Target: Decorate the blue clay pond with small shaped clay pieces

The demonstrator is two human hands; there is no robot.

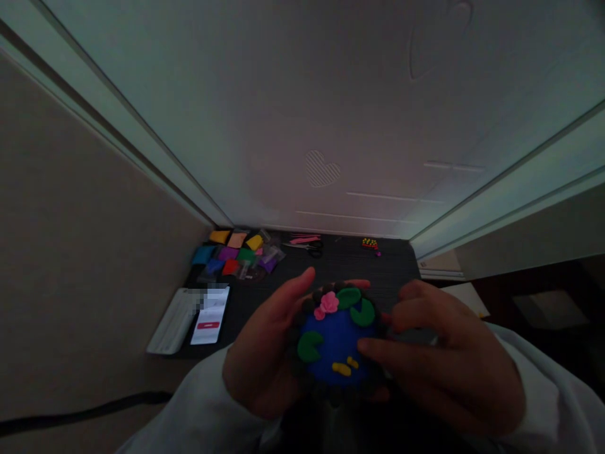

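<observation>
The left hand (267, 356) cups the blue clay pond (333, 340), close in front. The right hand (449, 353) has one finger at the pond; can't tell if it grips. From there: phone (210, 315), nine o'clock (words too tiny); colorful packets (230, 253), ten; scissors (313, 248), past eleven.

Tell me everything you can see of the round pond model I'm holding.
The pond model has a smooth blue face that looks like modelling clay, ringed by a rim of dark, rounded lumps. A pink flower with a smaller pink piece sits at the far edge; three green leaf shapes lie around it, at least two notched. Two small yellow shapes are nearer you. Your left hand cradles it, face up; your right index fingertip is at the blue face.
</observation>
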